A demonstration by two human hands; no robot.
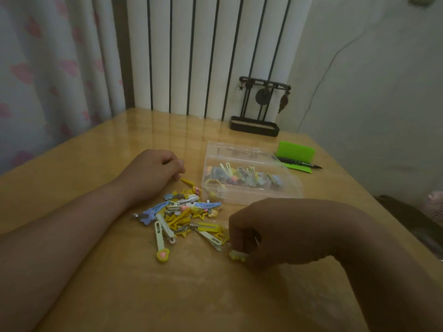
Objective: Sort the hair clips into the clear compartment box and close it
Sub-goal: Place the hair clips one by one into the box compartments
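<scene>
A pile of several yellow, blue and white hair clips (184,216) lies on the wooden table (96,164). Behind it and to the right stands the clear compartment box (251,173), lid up, with several clips inside. My left hand (153,171) rests on the table left of the box, fingers curled, its fingertips on a yellow clip (188,181). My right hand (259,231) hovers at the pile's right edge and pinches a small pale yellow clip (237,255) against the table.
A dark jewellery stand (257,109) sits at the table's back edge. A green card (297,155) with a black pen (299,162) lies right of the box. A curtain hangs at left, a radiator behind the table.
</scene>
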